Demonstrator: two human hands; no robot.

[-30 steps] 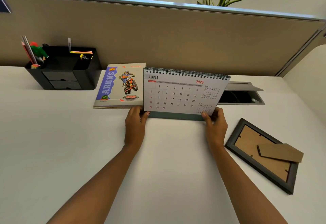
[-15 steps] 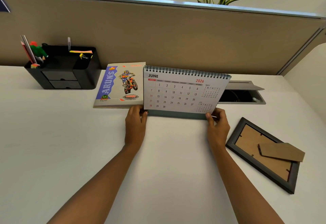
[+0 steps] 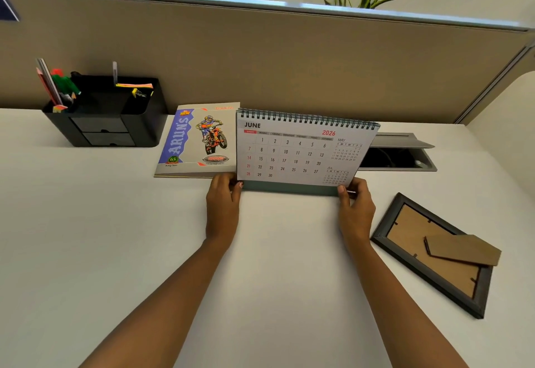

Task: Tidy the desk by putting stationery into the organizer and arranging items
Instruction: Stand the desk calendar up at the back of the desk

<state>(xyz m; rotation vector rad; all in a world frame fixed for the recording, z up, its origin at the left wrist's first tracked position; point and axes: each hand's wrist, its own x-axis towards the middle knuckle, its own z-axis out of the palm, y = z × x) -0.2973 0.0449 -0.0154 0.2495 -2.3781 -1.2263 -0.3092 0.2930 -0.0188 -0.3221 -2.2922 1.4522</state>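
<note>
A spiral-bound desk calendar (image 3: pixel 298 150) open at June 2026 stands upright in the middle of the white desk (image 3: pixel 86 237). My left hand (image 3: pixel 223 208) grips its lower left corner and my right hand (image 3: pixel 355 211) grips its lower right corner. Partly behind the calendar on the left lies a notebook (image 3: pixel 197 138) with a motorbike cover. The black organizer (image 3: pixel 110 115) stands at the back left, holding pencils, a green pen and sticky notes.
A dark picture frame (image 3: pixel 405 254) lies face down at the right, its brown stand flap up. An open cable hatch (image 3: pixel 405 156) sits in the desk behind the calendar. A beige partition wall (image 3: pixel 289 57) closes the back of the desk.
The calendar has shifted slightly to the right and settled, with both hands staying at its lower corners. Nothing else on the desk has moved.
</note>
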